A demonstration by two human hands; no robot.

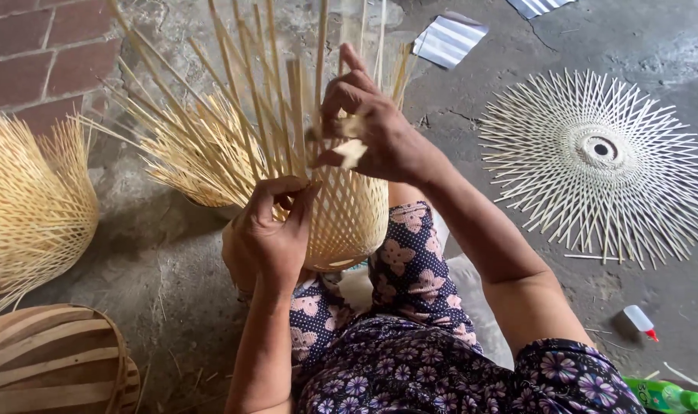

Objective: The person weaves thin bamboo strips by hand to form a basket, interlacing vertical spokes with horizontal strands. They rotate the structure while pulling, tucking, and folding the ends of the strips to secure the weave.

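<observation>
L hand (268, 230) fingers grip basket (349, 215) weave | R hand (372, 130) pinches strips (288, 107)

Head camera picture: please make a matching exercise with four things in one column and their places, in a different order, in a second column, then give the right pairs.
Things:
1. half-woven basket
2. flat round woven mat
3. small white bottle with red tip
4. striped cloth

Places:
A. on the floor at the top, above the right hand
B. on the lap, with the left hand against it
C. spread on the floor at the right
D. on the floor at the lower right, near the green bottle

Pairs: 1-B, 2-C, 3-D, 4-A
</observation>
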